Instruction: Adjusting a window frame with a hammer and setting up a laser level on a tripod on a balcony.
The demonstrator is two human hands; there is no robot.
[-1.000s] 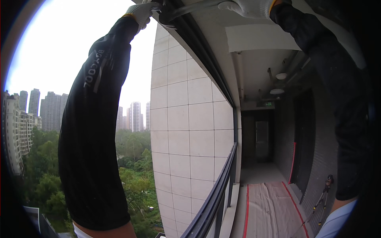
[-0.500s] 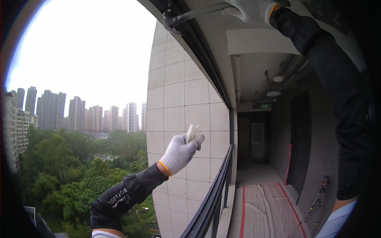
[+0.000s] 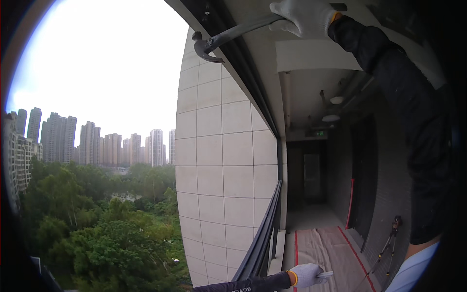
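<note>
Outside, left of the raised grip, stands a tall wall of square beige panels (image 3: 224,160). Below that grip and just left of it, a dark grey, grooved metal overhead frame (image 3: 250,80) runs away from the person; a matching dark grey lower rail (image 3: 262,228) lies above and left of the low grip. Behind the low grip, a wrinkled beige sheet with red edges (image 3: 323,253) covers the floor, probably to protect it. A slim dark tripod (image 3: 389,243) stands to its right, legs seemingly splayed for steadiness.

The grey steel claw hammer (image 3: 233,34) extends leftward from the white-gloved right hand (image 3: 306,19), which is closed around the handle's far end, presumably for reach. Its head shows against the frame; contact cannot be told. The white-gloved left hand (image 3: 305,275) pinches small pale strips (image 3: 325,276), their ends poking out beyond the fingertips.
</note>
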